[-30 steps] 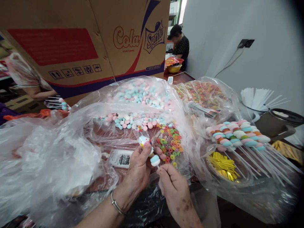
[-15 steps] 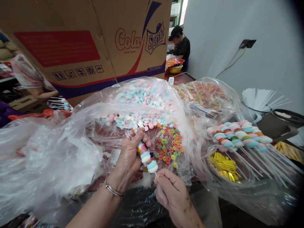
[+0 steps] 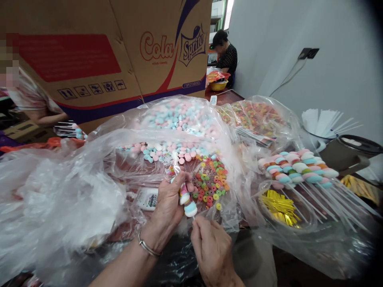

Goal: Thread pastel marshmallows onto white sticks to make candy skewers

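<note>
My left hand [image 3: 169,199] is closed round the upper part of a candy skewer [image 3: 187,201], a stick threaded with pastel marshmallow discs and small coloured rings. My right hand [image 3: 209,247] pinches the bare stick just below the lowest candy. Both hands hover over loose coloured ring candies [image 3: 211,181] and pink, blue and white marshmallow discs [image 3: 167,153] spread on clear plastic. A silver bangle sits on my left wrist.
A pile of finished skewers [image 3: 299,169] lies at the right above gold twist ties [image 3: 279,205]. Bags of candy [image 3: 182,115] sit behind, below a large cardboard box [image 3: 104,59]. White sticks [image 3: 324,123] stand at far right. Another person [image 3: 226,56] sits at the back.
My left hand slid along the skewer, up over the candies and back down a little, while my right hand kept its pinch on the stick.
</note>
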Demonstrator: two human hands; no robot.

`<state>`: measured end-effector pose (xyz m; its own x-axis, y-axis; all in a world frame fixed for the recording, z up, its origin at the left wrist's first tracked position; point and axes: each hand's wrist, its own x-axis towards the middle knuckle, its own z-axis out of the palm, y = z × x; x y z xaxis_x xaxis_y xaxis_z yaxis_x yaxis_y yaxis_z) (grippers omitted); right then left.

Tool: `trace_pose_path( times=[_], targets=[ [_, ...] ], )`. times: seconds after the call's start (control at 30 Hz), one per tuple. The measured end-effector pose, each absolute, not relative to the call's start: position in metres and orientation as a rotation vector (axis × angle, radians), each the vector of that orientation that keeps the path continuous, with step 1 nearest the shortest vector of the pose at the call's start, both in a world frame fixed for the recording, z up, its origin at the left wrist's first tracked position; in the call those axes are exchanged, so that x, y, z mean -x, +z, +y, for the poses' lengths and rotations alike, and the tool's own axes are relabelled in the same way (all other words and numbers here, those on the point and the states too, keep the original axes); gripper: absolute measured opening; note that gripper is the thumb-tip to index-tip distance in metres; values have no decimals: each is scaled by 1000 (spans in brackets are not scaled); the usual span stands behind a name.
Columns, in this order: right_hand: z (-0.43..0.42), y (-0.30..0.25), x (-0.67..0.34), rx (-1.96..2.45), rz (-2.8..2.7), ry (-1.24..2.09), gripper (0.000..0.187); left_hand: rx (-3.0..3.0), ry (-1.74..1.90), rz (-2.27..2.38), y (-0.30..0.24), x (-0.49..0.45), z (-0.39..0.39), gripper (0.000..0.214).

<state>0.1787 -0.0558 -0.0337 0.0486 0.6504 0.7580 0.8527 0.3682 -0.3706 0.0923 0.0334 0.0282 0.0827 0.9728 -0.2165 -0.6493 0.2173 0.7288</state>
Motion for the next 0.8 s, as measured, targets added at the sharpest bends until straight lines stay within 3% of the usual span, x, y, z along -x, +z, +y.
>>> trace_pose_path(
  times=[0.2, 0.3, 0.53, 0.8],
  targets=[
    [-58, -29, -186, 1362, -1766, -113, 23, -494, 1289, 784, 29, -79, 43, 31],
    [-60, -29, -189, 1351, -1732, 198, 23, -507, 1270, 725, 33, -75, 45, 29],
    [-67, -19, -176, 1260, -1106, 1350, 31, -432, 1273, 611, 28, -79, 41, 24],
    [-60, -14, -168, 935, -534, 1749, 32, -366, 1300, 517, 30, -77, 40, 32]
  ],
)
